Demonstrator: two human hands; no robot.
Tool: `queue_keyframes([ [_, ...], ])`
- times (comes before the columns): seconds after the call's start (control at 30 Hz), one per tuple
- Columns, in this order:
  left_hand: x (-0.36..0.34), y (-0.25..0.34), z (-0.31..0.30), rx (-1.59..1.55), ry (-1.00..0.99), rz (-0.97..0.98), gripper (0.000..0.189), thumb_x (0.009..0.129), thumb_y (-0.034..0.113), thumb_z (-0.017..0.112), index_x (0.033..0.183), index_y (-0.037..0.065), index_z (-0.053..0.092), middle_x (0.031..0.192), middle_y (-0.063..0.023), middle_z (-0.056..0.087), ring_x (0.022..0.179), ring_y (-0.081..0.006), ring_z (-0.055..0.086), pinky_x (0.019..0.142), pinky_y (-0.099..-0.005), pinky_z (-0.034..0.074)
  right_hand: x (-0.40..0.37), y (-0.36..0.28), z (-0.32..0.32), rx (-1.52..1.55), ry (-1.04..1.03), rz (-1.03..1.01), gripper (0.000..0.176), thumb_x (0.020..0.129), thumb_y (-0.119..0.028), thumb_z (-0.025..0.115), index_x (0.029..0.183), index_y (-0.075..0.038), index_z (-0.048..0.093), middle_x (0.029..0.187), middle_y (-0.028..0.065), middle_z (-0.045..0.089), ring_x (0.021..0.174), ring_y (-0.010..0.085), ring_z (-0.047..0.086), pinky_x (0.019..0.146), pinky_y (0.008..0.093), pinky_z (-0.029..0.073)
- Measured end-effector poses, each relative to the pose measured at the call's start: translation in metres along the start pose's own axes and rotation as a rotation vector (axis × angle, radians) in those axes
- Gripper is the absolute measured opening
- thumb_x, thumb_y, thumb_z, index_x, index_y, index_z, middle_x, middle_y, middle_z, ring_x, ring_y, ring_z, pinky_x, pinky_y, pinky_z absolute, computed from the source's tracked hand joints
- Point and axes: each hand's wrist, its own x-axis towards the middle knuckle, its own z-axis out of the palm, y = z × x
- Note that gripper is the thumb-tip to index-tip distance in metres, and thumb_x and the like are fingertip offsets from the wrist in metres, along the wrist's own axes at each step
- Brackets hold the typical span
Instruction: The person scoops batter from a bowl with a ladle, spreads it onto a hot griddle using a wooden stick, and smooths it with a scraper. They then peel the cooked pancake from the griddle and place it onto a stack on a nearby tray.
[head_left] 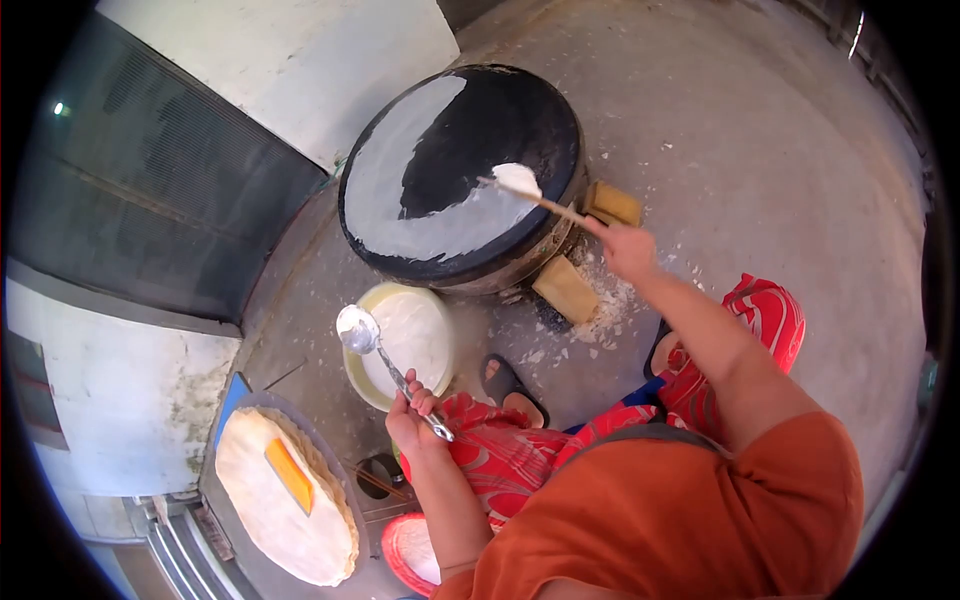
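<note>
My left hand (415, 415) is closed round the handle of a metal ladle (358, 330), its bowl coated with white batter and held over the edge of a batter bucket (415, 335). My right hand (628, 250) grips a thin wooden spreader (555, 208), whose far end rests by a white lump of batter (517, 180) on a large round black griddle (470, 140). A pale layer of batter (390, 215) covers the griddle's left side and lower part; the rest of the surface shows black.
At the lower left, a stack of thin round flatbreads (265, 500) carries an orange scraper (289, 476). Two yellowish blocks (567, 290) stand beside the griddle, with white crumbs on the floor. A dark bowl (380, 477) with sticks lies near my left forearm.
</note>
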Motion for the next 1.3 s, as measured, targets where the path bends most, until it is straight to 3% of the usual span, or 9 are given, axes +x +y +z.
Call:
queue_keyframes([
  [0.27,0.007,-0.006,0.011,-0.079,-0.004,-0.043,0.031,0.09,0.016,0.031,0.106,-0.007,0.045,0.071,-0.0061,0.044,0.051,-0.0103,0.04,0.04,-0.02,0.035,0.017,-0.012,-0.017,0.347,-0.195,0.137,0.047,0.074,-0.014,0.048,0.119,-0.029,0.05,0.075,0.0114,0.061,0.065,0.0291,0.058,0.058,0.0401,0.046],
  [0.37,0.009,-0.01,0.011,-0.057,-0.018,-0.015,0.031,0.09,0.016,0.031,0.106,-0.007,0.045,0.072,-0.0065,0.045,0.051,-0.0105,0.04,0.041,-0.0201,0.035,0.003,0.032,-0.016,0.114,-0.221,-0.359,0.05,0.073,-0.014,0.049,0.12,-0.03,0.048,0.08,0.0084,0.061,0.065,0.0268,0.059,0.058,0.038,0.047],
  [0.57,0.015,-0.017,0.019,-0.062,0.03,0.007,0.029,0.089,0.013,0.033,0.105,-0.007,0.045,0.071,-0.0063,0.045,0.05,-0.0103,0.04,0.04,-0.02,0.035,0.096,0.075,-0.018,-0.116,-0.093,-0.093,0.053,0.072,-0.016,0.051,0.123,-0.032,0.045,0.083,0.0055,0.061,0.065,0.0254,0.059,0.058,0.0367,0.048],
  [0.7,0.021,-0.025,0.031,-0.088,0.095,0.01,0.026,0.089,0.012,0.034,0.102,-0.007,0.046,0.068,-0.0051,0.045,0.048,-0.0099,0.04,0.039,-0.0191,0.035,0.086,0.065,-0.004,0.395,-0.244,0.181,0.054,0.07,-0.013,0.051,0.121,-0.03,0.048,0.069,0.0087,0.056,0.059,0.0262,0.056,0.056,0.0354,0.046],
  [0.77,0.023,-0.028,0.031,-0.059,0.108,0.031,0.025,0.089,0.012,0.034,0.101,-0.007,0.046,0.068,-0.0054,0.045,0.049,-0.0101,0.04,0.039,-0.0193,0.035,0.069,0.1,-0.012,0.11,-0.209,-0.412,0.053,0.071,-0.016,0.052,0.122,-0.031,0.045,0.073,0.006,0.055,0.065,0.025,0.057,0.057,0.0369,0.047],
  [1.0,0.036,-0.034,0.036,-0.046,0.118,0.059,0.026,0.089,0.012,0.034,0.101,-0.008,0.047,0.068,-0.0062,0.046,0.048,-0.0102,0.041,0.038,-0.0198,0.034,0.192,0.122,0.002,-0.067,0.045,-0.287,0.05,0.073,-0.013,0.051,0.12,-0.03,0.048,0.071,0.0053,0.055,0.064,0.0261,0.056,0.054,0.0361,0.046],
  [1.07,0.042,-0.033,0.036,-0.07,0.154,0.062,0.027,0.089,0.013,0.034,0.101,-0.008,0.047,0.066,-0.006,0.046,0.047,-0.0104,0.04,0.038,-0.0201,0.035,0.201,0.091,0.002,0.225,-0.124,0.031,0.047,0.072,-0.012,0.051,0.116,-0.029,0.053,0.068,0.0051,0.055,0.063,0.0259,0.056,0.053,0.0355,0.046],
  [1.17,0.042,-0.034,0.042,-0.105,0.174,0.056,0.027,0.089,0.014,0.034,0.101,-0.007,0.047,0.067,-0.0061,0.046,0.047,-0.0103,0.04,0.038,-0.0202,0.035,0.173,0.115,-0.014,0.157,-0.247,-0.522,0.043,0.072,-0.013,0.051,0.111,-0.03,0.057,0.065,0.007,0.054,0.063,0.0263,0.057,0.055,0.0352,0.047],
  [1.3,0.042,-0.042,0.052,-0.036,0.2,0.115,0.033,0.091,0.017,0.031,0.104,-0.009,0.045,0.067,-0.0044,0.045,0.047,-0.0096,0.041,0.038,-0.0199,0.035,0.219,0.166,-0.006,0.041,-0.148,-0.272,0.043,0.073,-0.014,0.051,0.111,-0.033,0.056,0.064,0.0074,0.054,0.063,0.0257,0.057,0.056,0.0351,0.047],
])
